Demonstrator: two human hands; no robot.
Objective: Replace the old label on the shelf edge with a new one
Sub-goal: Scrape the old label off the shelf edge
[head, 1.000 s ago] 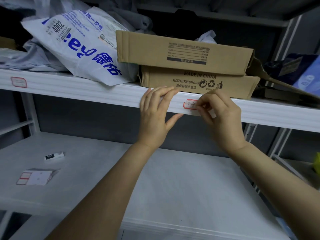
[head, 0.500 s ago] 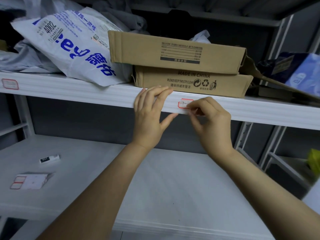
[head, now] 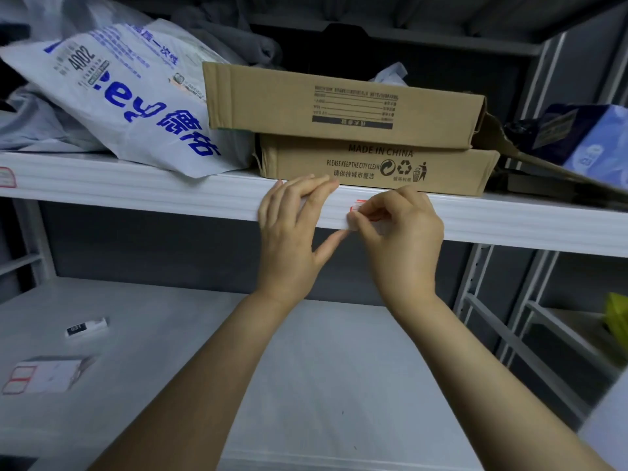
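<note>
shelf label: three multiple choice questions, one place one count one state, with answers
1. Where is the label the right hand works on? A) shelf edge under the cardboard boxes B) lower shelf C) white bag
2. How many cardboard boxes are stacked? A) one B) two C) four
3. The right hand: A) hangs open B) grips a box C) pinches the label
1 A, it sits on the white edge; 2 B, one box lies on another; 3 C, curled fingertips pinch its corner.
</note>
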